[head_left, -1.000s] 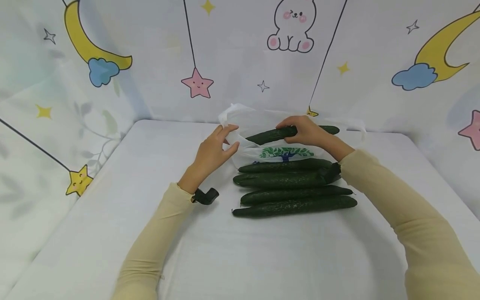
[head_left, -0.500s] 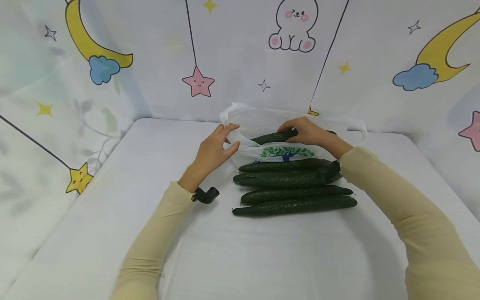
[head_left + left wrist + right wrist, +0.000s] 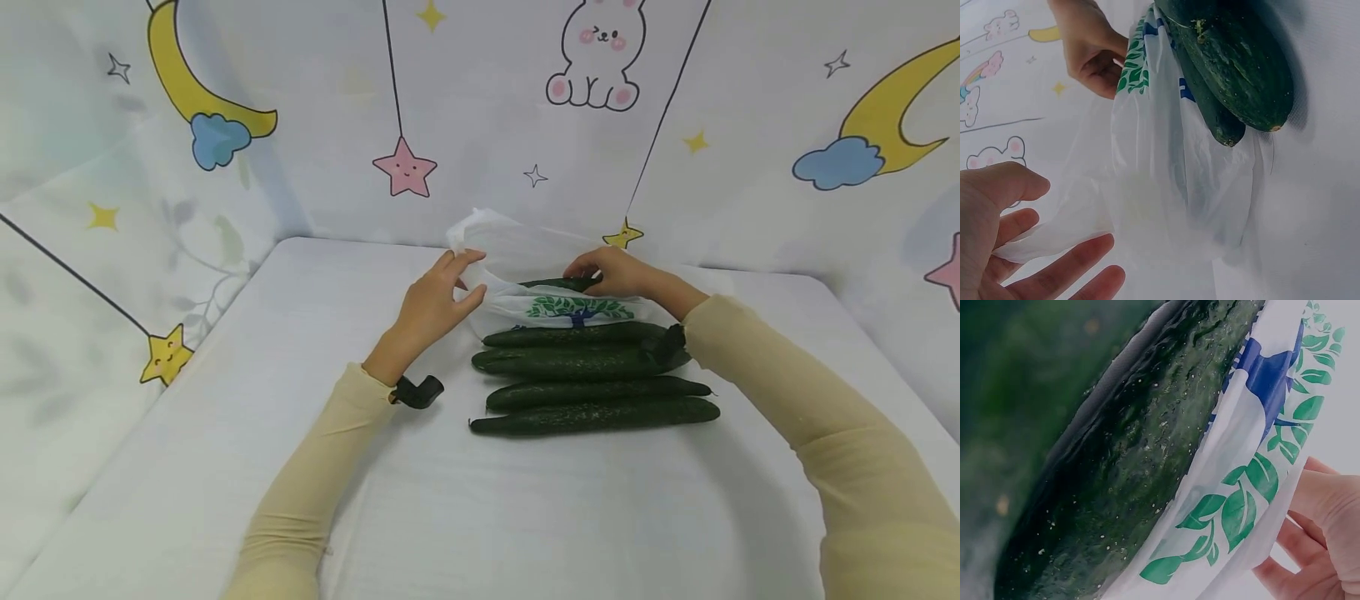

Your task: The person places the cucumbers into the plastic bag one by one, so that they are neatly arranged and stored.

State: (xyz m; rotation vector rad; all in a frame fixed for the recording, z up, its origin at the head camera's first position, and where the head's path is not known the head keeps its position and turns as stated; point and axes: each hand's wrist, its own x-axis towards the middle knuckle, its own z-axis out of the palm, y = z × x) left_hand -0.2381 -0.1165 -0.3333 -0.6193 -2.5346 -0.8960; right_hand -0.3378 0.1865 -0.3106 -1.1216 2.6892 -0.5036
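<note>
On the bench (image 3: 555, 508), four cucumbers (image 3: 577, 363) lie side by side before the bag (image 3: 506, 308), a fifth cucumber (image 3: 558, 284) under the right grip (image 3: 618, 272) in its mouth, left grip (image 3: 431, 307) at its left edge, backdrop (image 3: 472, 108) behind

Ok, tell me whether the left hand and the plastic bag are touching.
Touching: the left wrist view shows the plastic bag passing between fingers of the left hand.

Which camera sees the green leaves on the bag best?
The right wrist view: the green leaves on the bag look big and close. The head view shows them small; the left wrist view shows only some, beside the right hand.
</note>
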